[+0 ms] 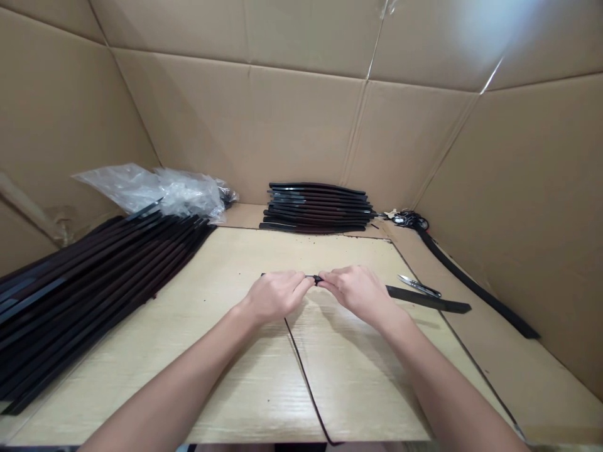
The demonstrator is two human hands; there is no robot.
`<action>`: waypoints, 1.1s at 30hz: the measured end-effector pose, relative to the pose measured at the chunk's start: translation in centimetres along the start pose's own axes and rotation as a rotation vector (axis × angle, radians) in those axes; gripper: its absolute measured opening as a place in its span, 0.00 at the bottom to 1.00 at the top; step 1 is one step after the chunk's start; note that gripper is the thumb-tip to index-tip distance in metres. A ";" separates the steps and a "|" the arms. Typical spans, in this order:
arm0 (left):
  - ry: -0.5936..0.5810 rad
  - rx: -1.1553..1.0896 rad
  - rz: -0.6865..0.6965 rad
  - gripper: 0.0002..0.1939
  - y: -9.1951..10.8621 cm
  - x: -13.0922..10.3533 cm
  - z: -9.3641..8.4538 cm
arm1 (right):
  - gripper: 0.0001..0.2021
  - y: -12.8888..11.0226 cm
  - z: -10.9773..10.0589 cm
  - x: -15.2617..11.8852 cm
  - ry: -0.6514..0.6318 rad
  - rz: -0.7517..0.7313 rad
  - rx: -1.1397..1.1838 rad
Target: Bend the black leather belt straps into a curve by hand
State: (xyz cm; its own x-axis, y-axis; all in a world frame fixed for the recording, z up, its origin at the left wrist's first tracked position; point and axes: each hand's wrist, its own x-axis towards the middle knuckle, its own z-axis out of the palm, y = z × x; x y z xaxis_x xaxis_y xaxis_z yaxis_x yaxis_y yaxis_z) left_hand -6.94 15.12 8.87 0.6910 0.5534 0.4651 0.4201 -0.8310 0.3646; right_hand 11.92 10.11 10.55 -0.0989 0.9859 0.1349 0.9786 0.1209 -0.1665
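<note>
Both hands meet over the middle of the table, fingertips close together. My left hand (pixel 277 294) is closed on a dark strip, whose tip barely shows past the knuckles. My right hand (pixel 358 294) is closed too, pinching a small black piece (pixel 317 279) between the hands; its exact form is too small to tell. A flat black strip (pixel 428 299) sticks out to the right from behind my right hand. Below my left hand, a thin black cord (pixel 304 370) runs down to the table's front edge. The fingers hide how cord and strip join.
Small thread snips (pixel 419 286) lie just right of my right hand. Long black strips (pixel 103 276) are piled at left, beside clear plastic bags (pixel 174 191). Another stack of strips (pixel 318 207) lies at the back. Cardboard walls (pixel 292 125) enclose the table; a black strip (pixel 475 285) lies at right.
</note>
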 end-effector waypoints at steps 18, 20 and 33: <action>0.005 -0.499 -0.394 0.19 -0.4 0.4 -0.9 | 0.28 -0.2 1.1 -0.5 0.194 -0.251 -0.065; -0.049 -0.590 -0.483 0.18 -0.5 0.5 -1.2 | 0.26 -0.3 1.2 -0.5 0.241 -0.267 -0.070; -0.229 -0.632 -0.614 0.23 -1.7 0.6 -1.8 | 0.16 0.4 2.5 0.2 0.361 -0.533 -0.173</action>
State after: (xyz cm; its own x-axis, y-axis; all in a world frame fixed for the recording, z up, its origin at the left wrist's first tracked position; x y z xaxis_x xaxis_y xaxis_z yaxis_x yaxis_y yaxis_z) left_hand -8.28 16.96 9.94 0.5806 0.8075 -0.1042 0.3989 -0.1705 0.9010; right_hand 11.87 10.62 8.02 -0.5399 0.6920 0.4792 0.8304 0.5310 0.1688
